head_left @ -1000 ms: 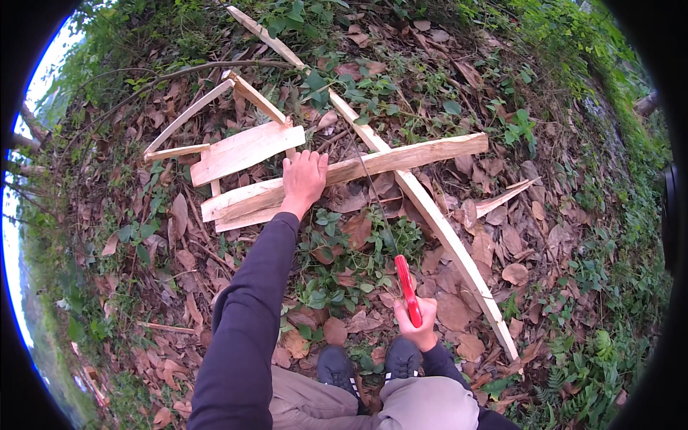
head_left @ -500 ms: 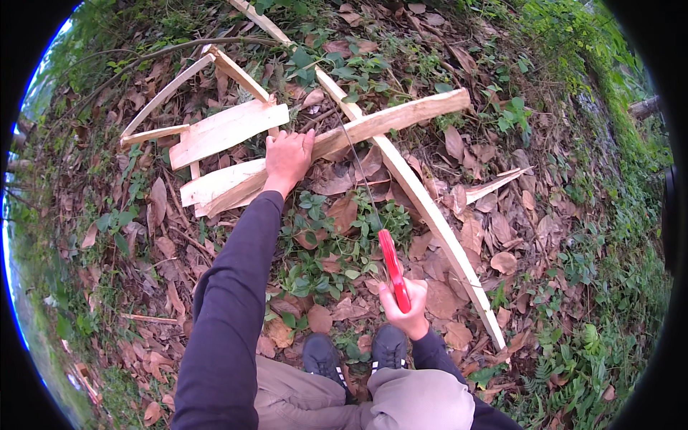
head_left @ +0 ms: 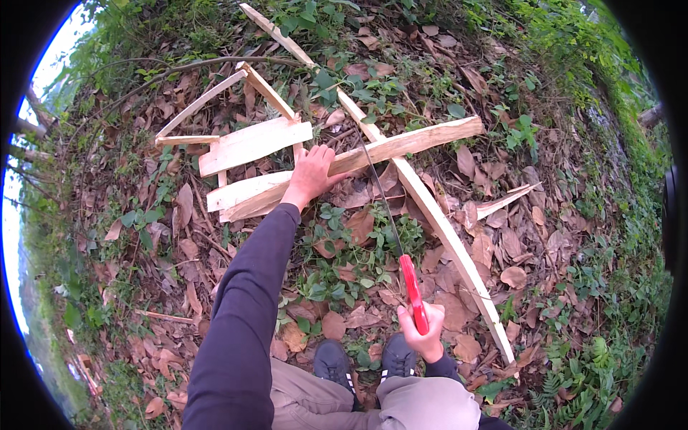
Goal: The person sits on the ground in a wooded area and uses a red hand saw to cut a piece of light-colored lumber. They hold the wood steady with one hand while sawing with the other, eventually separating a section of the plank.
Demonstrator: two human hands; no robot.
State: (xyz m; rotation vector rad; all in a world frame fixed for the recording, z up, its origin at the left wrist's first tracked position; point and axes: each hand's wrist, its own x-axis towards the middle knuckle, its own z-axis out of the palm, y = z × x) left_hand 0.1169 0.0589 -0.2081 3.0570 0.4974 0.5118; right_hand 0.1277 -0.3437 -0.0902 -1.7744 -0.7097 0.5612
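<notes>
My right hand [head_left: 424, 331] is wrapped round the red handle of a hand saw [head_left: 413, 290]. The saw's thin dark blade runs up and away, lying across a rough wooden board [head_left: 423, 137]. My left hand [head_left: 312, 174] grips that board left of the blade, its fingers over the far edge and thumb along the near side. The board rests across a long, narrow wooden strip [head_left: 448, 233]. Its left end lies by a pale plank [head_left: 240, 195] of a small wooden frame.
The wooden frame has a wide slat [head_left: 254, 145] and thin rails [head_left: 269, 89] at the far left. A split wood piece [head_left: 506, 201] lies to the right. Dry leaves and green plants cover the sloping ground. My shoes [head_left: 334, 364] are close in front.
The whole view has shifted, so the wood and both hands appear further right and lower. The saw handle sits slightly closer to me, with the blade still across the board.
</notes>
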